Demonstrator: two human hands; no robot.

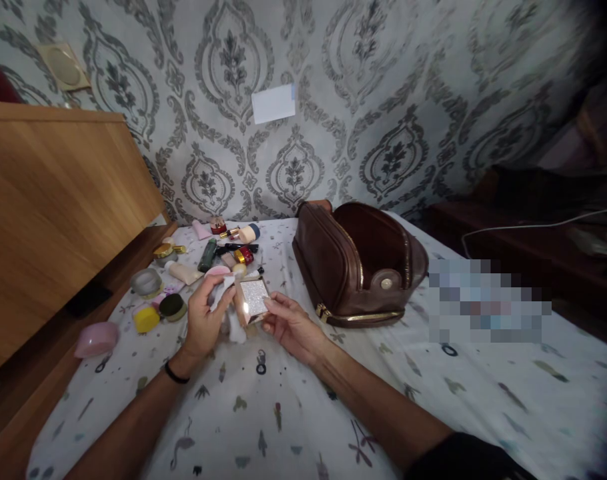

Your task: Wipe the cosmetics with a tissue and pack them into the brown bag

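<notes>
A square compact (254, 296) with a glittery silver face and a shiny gold-toned edge is pinched in my right hand (292, 327), thumb on its face. My left hand (207, 315) is closed on a crumpled white wipe (237, 328), bunched between its fingers and hanging below the compact. The wipe is close to the compact's left edge; whether they touch I cannot tell. Just beyond my hands lie a pink round item (217, 271), a red jar with a gold band (243, 255) and a dark green tube (208, 255).
A brown leather toiletry bag (328, 267) stands unzipped on the patterned sheet (293, 427), right of my hands. At left are a pink container (97, 339), a yellow lid (146, 319), a dark open jar (173, 307) and a grey tin (146, 282). A wooden cabinet (58, 227) borders the left.
</notes>
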